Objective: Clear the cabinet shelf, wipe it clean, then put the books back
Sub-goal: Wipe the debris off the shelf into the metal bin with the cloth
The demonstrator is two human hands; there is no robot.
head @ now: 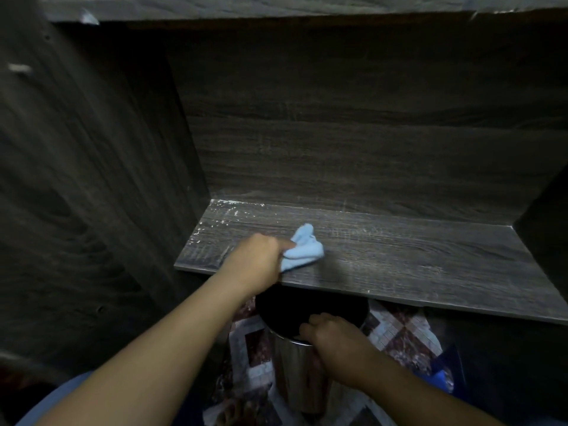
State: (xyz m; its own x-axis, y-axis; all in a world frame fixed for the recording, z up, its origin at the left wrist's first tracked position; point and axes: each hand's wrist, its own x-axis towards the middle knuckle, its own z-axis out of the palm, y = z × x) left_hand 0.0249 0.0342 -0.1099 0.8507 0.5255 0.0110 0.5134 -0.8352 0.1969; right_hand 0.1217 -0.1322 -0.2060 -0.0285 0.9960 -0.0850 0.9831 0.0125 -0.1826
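At frame centre, the left hand [255, 259] grips a blue cloth [302, 249] on the shelf [415, 259]; white specks [221, 215] lie up-left of it; the right hand [335, 342], lower, clutches the bin [292, 370] rim.

1. The shelf [415, 265] board lies open from the cloth [302, 249] rightward to the right wall [544, 229].
2. Left wall [92, 179], back panel [368, 142] and top board [276, 6] close off 3 sides.
3. Under its front edge, a metal bin [295, 370], gripped at the rim by the right hand [335, 342], fills the gap.
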